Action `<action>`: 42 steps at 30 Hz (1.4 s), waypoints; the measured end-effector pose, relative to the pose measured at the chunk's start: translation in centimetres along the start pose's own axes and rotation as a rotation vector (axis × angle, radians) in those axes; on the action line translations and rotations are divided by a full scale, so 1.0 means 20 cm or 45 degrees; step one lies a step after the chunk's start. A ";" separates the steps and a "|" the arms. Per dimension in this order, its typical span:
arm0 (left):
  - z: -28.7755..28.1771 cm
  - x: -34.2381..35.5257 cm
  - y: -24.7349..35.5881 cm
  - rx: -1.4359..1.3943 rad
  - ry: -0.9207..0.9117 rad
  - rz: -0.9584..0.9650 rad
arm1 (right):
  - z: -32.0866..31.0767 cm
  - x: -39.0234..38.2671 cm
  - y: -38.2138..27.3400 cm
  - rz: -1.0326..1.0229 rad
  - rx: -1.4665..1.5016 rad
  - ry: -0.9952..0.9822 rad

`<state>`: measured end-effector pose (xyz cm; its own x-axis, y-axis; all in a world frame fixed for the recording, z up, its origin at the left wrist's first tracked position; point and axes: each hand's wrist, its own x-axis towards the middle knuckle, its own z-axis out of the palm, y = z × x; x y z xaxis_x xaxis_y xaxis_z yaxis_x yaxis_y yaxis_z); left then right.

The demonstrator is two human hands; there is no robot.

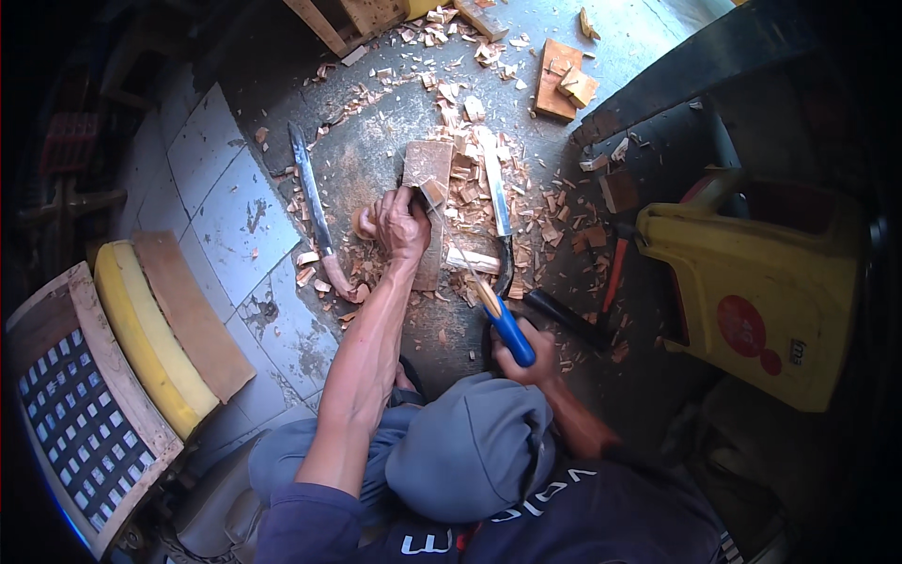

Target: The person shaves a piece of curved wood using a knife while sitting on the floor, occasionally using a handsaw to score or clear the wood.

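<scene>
My left hand is closed around a small wood block, pressing it on a thicker, worn wooden board that lies on the floor. A rounded pale wood end shows left of these fingers; I cannot tell if it belongs to the block. My right hand grips the blue and yellow handle of a thin-bladed handsaw. Its narrow blade, seen almost edge-on, slants up and left to the block beside my left fingers. Whether the teeth are in the wood is too small to tell.
Wood chips cover the floor. A wooden-handled machete lies left, a black-handled one right of the board. Further right are a red-handled tool and a yellow plastic casing. Wood blocks lie beyond; a slatted frame stands left.
</scene>
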<state>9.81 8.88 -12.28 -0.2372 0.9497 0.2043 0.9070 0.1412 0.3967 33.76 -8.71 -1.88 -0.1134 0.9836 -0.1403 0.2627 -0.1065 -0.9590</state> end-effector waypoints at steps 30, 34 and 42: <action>-0.02 -0.02 0.04 -0.156 -0.014 0.076 | 0.08 0.25 -0.07 0.080 -0.117 0.058; -0.03 -0.03 -0.02 -0.086 -0.102 0.050 | -0.10 -0.07 -0.09 -0.057 -0.175 -0.003; -0.02 -0.04 0.01 -0.144 -0.088 0.052 | 0.10 0.29 -0.11 0.021 -0.161 0.053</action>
<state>10.06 8.01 -12.01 -0.1727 0.9716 0.1616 0.8696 0.0733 0.4883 30.67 -3.10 -1.02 -0.0693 0.9873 -0.1431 0.3832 -0.1061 -0.9176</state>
